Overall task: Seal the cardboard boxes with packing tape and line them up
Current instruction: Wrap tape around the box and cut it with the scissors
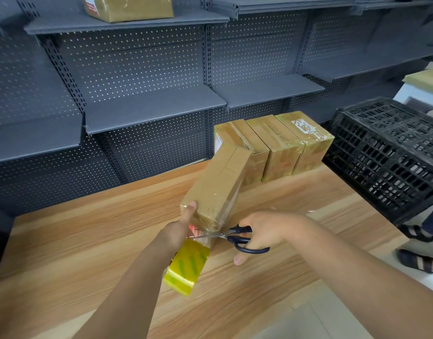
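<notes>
Grey shelving (149,108) backs the wooden bench (88,241). A black crate (386,162) crowds its right edge, beside 3 sealed boxes (281,148) in a row. The left hand (183,226) grips the tilted box (218,184) above the bench. Once cut free, the hanging tape roll (188,265) could drop, or the loose end curl back. The right hand (267,231) has its fingers curled through the scissors (237,238).
</notes>
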The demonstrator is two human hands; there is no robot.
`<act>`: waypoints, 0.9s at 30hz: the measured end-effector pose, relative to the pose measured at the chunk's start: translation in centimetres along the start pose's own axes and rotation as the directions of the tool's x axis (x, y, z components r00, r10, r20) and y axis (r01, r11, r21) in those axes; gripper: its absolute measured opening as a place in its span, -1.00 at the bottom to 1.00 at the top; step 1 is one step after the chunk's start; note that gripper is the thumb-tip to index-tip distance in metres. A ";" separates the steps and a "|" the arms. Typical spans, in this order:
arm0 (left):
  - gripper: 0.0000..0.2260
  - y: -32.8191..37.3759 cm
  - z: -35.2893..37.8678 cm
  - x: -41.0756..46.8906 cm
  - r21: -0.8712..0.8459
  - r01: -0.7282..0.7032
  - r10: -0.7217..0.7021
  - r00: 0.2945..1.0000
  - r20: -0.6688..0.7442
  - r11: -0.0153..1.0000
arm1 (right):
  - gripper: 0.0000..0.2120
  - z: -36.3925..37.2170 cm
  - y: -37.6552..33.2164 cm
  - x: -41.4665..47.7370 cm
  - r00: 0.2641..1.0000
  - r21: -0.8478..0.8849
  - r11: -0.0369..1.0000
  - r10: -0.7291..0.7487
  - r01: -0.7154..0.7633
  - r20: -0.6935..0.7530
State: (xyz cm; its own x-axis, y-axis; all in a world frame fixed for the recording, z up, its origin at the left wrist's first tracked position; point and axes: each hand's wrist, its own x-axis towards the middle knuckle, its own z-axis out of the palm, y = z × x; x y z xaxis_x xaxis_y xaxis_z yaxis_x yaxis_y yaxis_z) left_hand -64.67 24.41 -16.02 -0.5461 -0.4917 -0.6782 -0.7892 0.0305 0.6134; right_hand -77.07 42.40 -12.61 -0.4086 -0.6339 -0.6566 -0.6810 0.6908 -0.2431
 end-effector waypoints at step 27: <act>-0.12 -1.6 1.3 -0.6 -0.128 0.084 -0.081 0.996 0.029 0.988 | -0.81 12.3 19.4 5.4 0.617 0.665 0.607 0.739 -0.435 -0.270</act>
State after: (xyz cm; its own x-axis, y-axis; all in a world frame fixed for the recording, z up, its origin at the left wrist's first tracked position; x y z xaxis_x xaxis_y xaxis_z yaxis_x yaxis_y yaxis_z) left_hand -63.42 25.78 -17.15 -0.4886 -0.4669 -0.7371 -0.7899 -0.1222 0.6010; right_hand -84.98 56.70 -29.64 -0.9195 0.0249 -0.3922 0.1689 0.9262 -0.3371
